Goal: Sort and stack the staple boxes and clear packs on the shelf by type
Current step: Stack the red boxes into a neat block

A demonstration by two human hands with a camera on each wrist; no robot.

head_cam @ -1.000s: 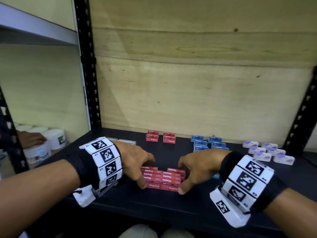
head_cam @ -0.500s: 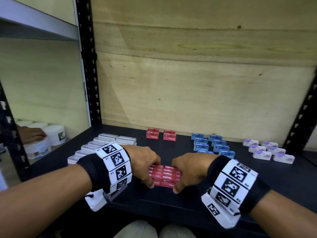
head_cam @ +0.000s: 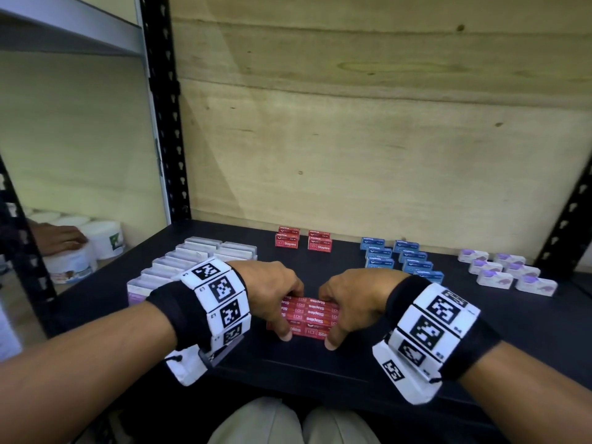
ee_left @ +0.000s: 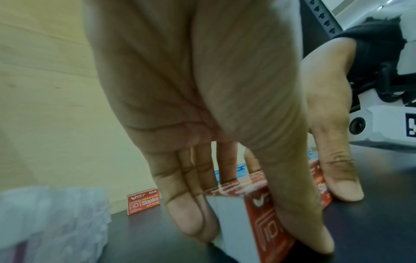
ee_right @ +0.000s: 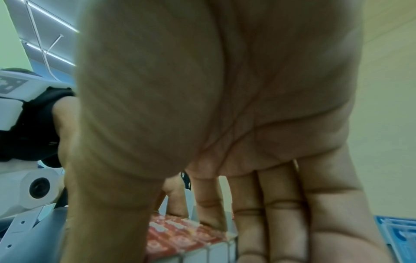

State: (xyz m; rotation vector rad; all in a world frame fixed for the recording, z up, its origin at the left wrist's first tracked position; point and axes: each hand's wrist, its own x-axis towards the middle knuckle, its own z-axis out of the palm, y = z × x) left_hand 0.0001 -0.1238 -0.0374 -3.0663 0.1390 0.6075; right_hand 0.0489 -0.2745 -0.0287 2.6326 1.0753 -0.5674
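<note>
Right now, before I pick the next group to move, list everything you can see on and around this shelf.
red staple boxes in hand: a tight block, count unclear, red, front centre of shelf
red staple boxes at back: two short stacks, red, rear centre
blue staple boxes: two rows, count unclear, blue, right of the rear red ones
clear packs: two rows, clear and whitish, left side
purple-topped packs: two rows, white with purple, far right
shelf: one, black, under everything
white tubs: several, white, neighbouring bay to the left
another person's hand: one, resting on the tubs
left hand: fingers gripping the block's left end
right hand: fingers gripping the block's right end
</note>
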